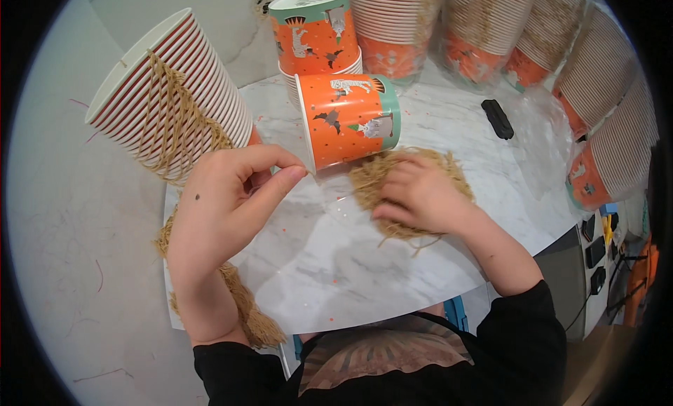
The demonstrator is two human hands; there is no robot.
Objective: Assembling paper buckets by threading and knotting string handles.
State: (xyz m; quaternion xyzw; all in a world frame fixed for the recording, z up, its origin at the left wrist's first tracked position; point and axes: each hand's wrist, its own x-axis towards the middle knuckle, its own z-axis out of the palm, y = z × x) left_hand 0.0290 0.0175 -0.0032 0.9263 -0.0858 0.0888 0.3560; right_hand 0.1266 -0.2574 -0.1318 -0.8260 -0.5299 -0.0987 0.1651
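Note:
An orange paper cup with a green base band lies on its side, its white rim facing left. Beside that rim my left hand pinches with thumb and forefinger; what is between the tips is too small to make out. My right hand rests on a loose heap of tan strings, its bent fingers sunk into them. More tan strings hang at the table's near left edge, partly behind my left forearm. A tall stack of nested paper cups leans at the left, with strings draped over it.
Behind the lying cup stand upturned cups. Several stacks of cups in clear plastic line the table's far and right side. A small black object lies near crumpled clear film. The marble-patterned table carries small orange bits.

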